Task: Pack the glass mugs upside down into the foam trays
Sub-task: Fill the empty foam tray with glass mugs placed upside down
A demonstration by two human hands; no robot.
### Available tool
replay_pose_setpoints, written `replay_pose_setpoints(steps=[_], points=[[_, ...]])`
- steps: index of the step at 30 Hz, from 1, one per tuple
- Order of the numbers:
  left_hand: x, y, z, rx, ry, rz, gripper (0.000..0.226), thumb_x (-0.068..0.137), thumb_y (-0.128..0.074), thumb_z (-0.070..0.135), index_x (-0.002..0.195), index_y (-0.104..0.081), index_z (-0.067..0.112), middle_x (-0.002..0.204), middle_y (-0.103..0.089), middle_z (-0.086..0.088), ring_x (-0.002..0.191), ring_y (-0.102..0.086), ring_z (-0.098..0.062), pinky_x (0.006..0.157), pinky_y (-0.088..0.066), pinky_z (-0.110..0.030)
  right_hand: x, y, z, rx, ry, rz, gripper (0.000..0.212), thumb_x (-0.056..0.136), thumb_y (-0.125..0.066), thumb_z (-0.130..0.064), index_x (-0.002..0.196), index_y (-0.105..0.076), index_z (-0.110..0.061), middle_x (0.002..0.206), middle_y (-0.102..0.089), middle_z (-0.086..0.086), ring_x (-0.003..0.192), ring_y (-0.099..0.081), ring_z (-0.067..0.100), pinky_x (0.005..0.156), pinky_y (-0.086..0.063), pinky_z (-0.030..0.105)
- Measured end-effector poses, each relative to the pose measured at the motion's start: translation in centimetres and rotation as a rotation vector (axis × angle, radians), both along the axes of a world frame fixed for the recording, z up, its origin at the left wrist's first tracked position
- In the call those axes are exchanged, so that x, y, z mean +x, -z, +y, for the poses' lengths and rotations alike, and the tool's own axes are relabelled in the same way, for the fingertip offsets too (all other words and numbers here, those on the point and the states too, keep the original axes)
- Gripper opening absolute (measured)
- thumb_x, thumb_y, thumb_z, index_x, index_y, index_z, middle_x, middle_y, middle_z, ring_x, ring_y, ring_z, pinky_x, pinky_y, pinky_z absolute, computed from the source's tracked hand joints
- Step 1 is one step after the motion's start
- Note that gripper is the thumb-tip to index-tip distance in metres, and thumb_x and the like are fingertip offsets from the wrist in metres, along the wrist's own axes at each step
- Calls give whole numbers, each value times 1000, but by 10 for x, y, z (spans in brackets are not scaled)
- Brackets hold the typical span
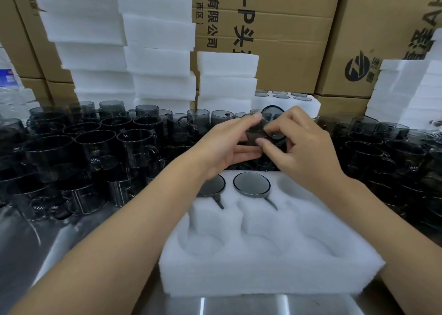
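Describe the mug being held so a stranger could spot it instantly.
Start at the white foam tray nearest the camera. Above its far edge, the left hand and right hand grip one smoky glass mug. Unlike the other mugs, it is up in the air, neither standing nor packed.

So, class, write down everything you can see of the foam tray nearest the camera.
The foam tray is a white, soft-looking block lying flat on the shiny metal table. It has six round pockets in two rows, the far ones with handle slots. Two far-row pockets hold dark glass mugs upside down; four are empty. The left forearm and right forearm pass above it.
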State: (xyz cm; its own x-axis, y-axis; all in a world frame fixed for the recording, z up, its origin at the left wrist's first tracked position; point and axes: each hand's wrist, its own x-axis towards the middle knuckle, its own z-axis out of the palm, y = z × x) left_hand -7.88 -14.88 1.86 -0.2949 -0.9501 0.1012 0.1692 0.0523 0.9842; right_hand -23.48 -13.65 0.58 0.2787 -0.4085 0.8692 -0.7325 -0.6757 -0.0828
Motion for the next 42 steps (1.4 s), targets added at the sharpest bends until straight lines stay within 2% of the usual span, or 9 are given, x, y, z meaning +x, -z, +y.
replay_pose_setpoints(steps=[5,9,15,20,25,30,32,38,42], points=[[6,1,1,57,38,54,25,92,-54,34,103,-64,15,74,-67,0,58,-65,-13,66,-56,-25,0,2,1,28,-123,-28,23,76,-71,-23,96,-67,-12,91,-54,-1,51,-39,2,51,-42,25],[8,2,0,64,25,40,27,90,-49,38,90,-66,17,88,-71,-5,63,-64,-13,67,-54,-23,-1,-1,2,35,-131,-119,53,72,-68,-39,119,-47,-29,106,-42,-18,61,-47,4,56,-37,10],[10,1,1,74,23,100,25,90,-50,35,90,-64,14,87,-73,-10,62,-63,-14,59,-52,-21,-2,1,0,109,-64,-136,61,72,-67,-50,124,-49,-24,113,-39,-16,70,-50,4,59,-40,20],[11,0,1,70,39,124,29,91,-49,35,98,-62,9,82,-72,-11,56,-62,-14,57,-53,-23,-2,0,0,125,-79,-117,60,72,-62,-57,122,-52,-25,110,-39,-17,69,-51,6,59,-37,17],[10,2,-1,70,23,108,34,91,-53,39,101,-64,9,92,-69,-15,61,-63,-16,61,-55,-26,-3,1,-3,138,-74,-119,57,75,-65,-51,124,-52,-23,110,-41,-16,70,-52,7,59,-37,17],[11,3,-2,36,50,84,27,73,-67,44,72,-78,19,82,-71,-6,65,-67,-18,63,-56,-26,-3,4,-6,164,-84,-147,48,83,-60,-37,127,-50,-21,110,-41,-15,74,-54,7,59,-34,15],[11,3,-2,25,65,76,28,68,-67,44,79,-75,20,81,-72,-4,67,-69,-18,63,-56,-26,-4,4,-6,176,-96,-156,46,84,-58,-34,127,-50,-21,111,-41,-14,76,-54,8,59,-33,15],[12,4,-1,30,72,42,20,89,-50,31,95,-63,18,83,-71,0,65,-66,-15,66,-53,-25,-3,3,-4,162,-124,-108,44,82,-58,-26,126,-51,-18,112,-42,-12,83,-47,1,66,-37,17],[12,4,-2,39,76,48,23,87,-47,28,103,-61,17,100,-69,-4,67,-63,-14,72,-50,-27,-3,2,-3,178,-151,-90,47,81,-60,-24,126,-51,-18,113,-41,-11,84,-47,0,65,-38,19]])
